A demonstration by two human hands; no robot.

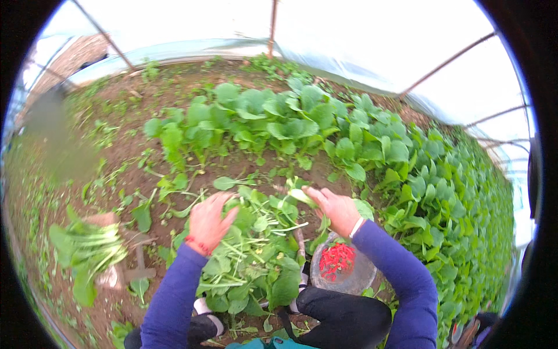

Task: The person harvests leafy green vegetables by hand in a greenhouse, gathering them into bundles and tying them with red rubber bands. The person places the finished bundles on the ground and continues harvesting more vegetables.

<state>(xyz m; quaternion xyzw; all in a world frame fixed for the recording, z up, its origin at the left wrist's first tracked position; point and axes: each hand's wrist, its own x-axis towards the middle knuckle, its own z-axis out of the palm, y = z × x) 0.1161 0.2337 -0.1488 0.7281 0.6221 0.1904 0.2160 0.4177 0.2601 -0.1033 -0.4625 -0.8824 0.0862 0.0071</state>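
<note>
A heap of cut leafy greens (248, 257) lies between my knees, with loose leaves and pale stalks on top. My left hand (211, 218) hovers over the heap's upper left edge, fingers spread, holding nothing that I can see. At the upper right of the heap, my right hand (335, 209) grips a leafy green plant (303, 197) by its pale stem end, its leaves hanging below the fingers. Under my right forearm stands a grey basin (353, 283) holding small red bands or strips (336, 261).
A bundle of greens (89, 253) rests on a low brown support (109, 277) at left. Growing leafy plants (279, 118) stand ahead and along the right. Soil with weeds (126, 152) spreads left. Plastic sheeting (370, 43) on poles (272, 28) encloses the plot.
</note>
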